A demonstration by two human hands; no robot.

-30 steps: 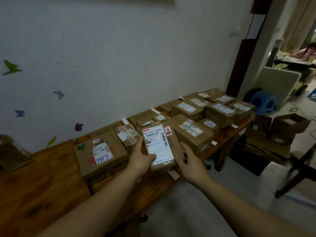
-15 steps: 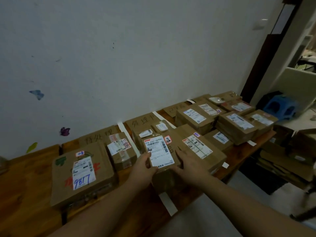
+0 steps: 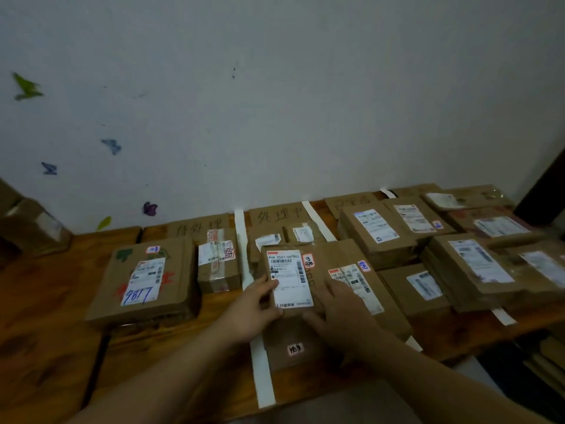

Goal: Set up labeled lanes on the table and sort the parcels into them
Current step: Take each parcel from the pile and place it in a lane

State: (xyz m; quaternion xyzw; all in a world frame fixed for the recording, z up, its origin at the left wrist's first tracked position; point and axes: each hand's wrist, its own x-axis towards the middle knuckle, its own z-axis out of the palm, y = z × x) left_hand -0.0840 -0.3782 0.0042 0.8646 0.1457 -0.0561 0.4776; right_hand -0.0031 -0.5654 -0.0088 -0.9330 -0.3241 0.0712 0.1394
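A brown parcel with a large white shipping label (image 3: pixel 290 278) is held over the middle lane of the wooden table (image 3: pixel 55 325). My left hand (image 3: pixel 252 304) grips its left edge with the thumb on the label. My right hand (image 3: pixel 339 313) holds its right and lower edge. Beneath it lies another flat parcel with a small sticker (image 3: pixel 295 348). White tape strips (image 3: pixel 241 240) divide the lanes. Handwritten cardboard lane signs (image 3: pixel 276 215) lean at the wall. A big parcel marked 9817 (image 3: pixel 143 281) and a taped smaller one (image 3: pixel 217 260) sit in the left lane.
Several labeled parcels (image 3: pixel 470 261) crowd the lanes to the right, up to the table's right end. A cardboard box (image 3: pixel 30 228) sits at the far left by the wall. Bare wood lies left of the 9817 parcel. Butterfly stickers dot the wall.
Both hands carried the labeled parcel forward and down from in front of the table into the middle lane, over the flat parcel. The view swung left toward the table.
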